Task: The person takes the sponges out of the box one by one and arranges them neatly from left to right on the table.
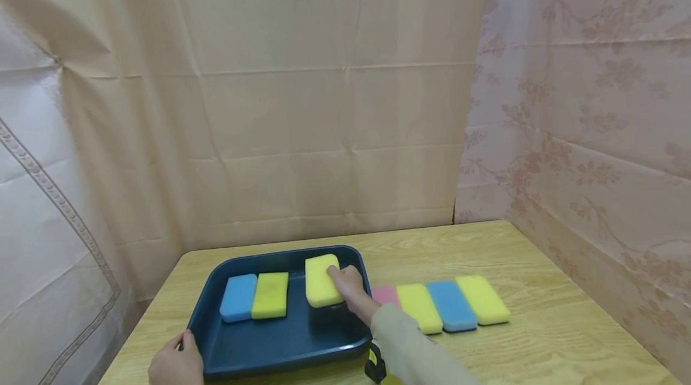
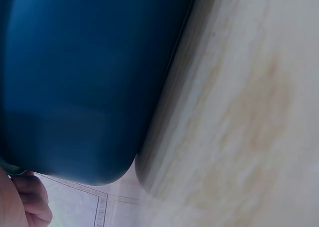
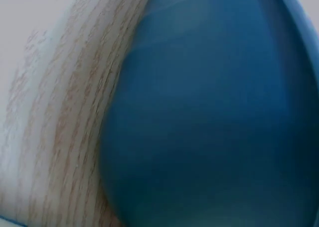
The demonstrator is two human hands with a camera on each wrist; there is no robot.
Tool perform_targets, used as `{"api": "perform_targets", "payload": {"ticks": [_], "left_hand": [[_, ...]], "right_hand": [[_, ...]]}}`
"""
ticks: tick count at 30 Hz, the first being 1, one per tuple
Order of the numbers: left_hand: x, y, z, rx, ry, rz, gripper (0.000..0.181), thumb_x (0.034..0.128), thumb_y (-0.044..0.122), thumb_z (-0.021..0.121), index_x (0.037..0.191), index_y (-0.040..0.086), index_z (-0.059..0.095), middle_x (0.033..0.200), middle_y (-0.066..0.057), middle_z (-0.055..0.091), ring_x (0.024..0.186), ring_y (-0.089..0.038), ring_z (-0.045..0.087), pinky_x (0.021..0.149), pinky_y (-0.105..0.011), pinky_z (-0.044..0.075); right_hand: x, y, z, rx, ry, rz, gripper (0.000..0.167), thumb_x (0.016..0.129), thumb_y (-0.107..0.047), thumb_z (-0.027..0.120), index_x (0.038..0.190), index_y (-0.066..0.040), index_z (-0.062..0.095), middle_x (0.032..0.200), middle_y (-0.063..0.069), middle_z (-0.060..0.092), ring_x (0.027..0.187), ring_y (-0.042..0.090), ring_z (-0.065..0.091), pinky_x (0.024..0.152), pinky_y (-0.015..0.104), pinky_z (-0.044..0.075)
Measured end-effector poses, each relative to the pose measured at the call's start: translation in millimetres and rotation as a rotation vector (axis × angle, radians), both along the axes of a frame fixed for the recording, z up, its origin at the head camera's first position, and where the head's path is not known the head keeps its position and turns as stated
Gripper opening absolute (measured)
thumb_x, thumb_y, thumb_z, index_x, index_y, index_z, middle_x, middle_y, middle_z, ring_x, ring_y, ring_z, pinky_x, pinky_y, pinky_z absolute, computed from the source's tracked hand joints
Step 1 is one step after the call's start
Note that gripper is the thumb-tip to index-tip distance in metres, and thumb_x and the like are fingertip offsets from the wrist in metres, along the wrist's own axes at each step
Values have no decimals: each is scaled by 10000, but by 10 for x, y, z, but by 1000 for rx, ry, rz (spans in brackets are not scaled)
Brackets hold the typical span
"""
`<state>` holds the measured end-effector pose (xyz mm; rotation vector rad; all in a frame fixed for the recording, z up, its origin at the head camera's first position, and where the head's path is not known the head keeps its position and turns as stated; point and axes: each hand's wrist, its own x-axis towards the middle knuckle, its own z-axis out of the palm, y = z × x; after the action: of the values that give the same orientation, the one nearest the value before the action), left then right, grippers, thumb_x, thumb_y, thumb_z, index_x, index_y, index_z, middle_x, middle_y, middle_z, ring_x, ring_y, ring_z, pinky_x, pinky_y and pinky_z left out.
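A yellow sponge (image 1: pixel 321 283) is pinched in my right hand (image 1: pixel 353 289), thumb on its face, over the right part of a dark blue tray (image 1: pixel 286 364). Side by side in the tray's left part lie a blue sponge (image 1: pixel 238 298) and a yellow-green sponge (image 1: pixel 270 295). My left hand (image 1: pixel 177 362) grips the tray's rim at the near left corner; in the left wrist view, its curled fingers (image 2: pixel 35 199) show at the lower left beside the tray wall (image 2: pixel 89 87). The right wrist view shows the blurred tray wall (image 3: pixel 209 102) but not the hand.
Right of the tray, a row on the wooden table (image 1: pixel 556 313) holds a pink sponge (image 1: pixel 385 295), a yellow sponge (image 1: pixel 420 308), a blue sponge (image 1: pixel 451 306) and another yellow sponge (image 1: pixel 483 300). A black strap (image 1: pixel 375 366) hangs by the right sleeve. A beige curtain (image 1: pixel 324 103) stands behind.
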<state>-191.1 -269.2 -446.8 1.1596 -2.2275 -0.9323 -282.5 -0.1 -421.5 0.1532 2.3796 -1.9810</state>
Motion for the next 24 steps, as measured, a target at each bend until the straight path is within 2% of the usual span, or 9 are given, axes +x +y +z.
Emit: {"api": "perform_targets", "payload": {"ticks": [6,13,20,24], "left_hand": [[-5,-2,-14,-13,16,2,361,892,202,430,1039,-91,581,1039,-311,549,983,-448,498,860,-523,372],[-1,-8,-28,-6,0,-1,356,899,202,428,1049,-81,583,1050,-299,554,997,-444,494,872,-526,363],[-23,-3,-34,24,-12,17,369,913,211,414,1070,-75,585,1065,-285,557,1029,-437,482,903,-528,341],[-33,-5,-28,41,-6,14,375,919,212,408,1081,-79,580,1068,-284,560,1024,-441,486,898,-542,339]], "right_hand": [[6,61,13,-31,0,8,276,802,-210,532,851,60,511,637,120,533,493,185,534,425,360,502],[67,125,22,-44,-38,7,293,828,-229,528,901,52,488,696,123,531,524,187,537,433,330,501],[126,245,62,-112,-37,5,285,835,-231,522,888,45,474,698,109,514,525,174,530,478,383,517],[149,319,81,-117,-42,10,269,842,-228,511,865,38,477,684,97,507,527,167,523,482,375,518]]}}
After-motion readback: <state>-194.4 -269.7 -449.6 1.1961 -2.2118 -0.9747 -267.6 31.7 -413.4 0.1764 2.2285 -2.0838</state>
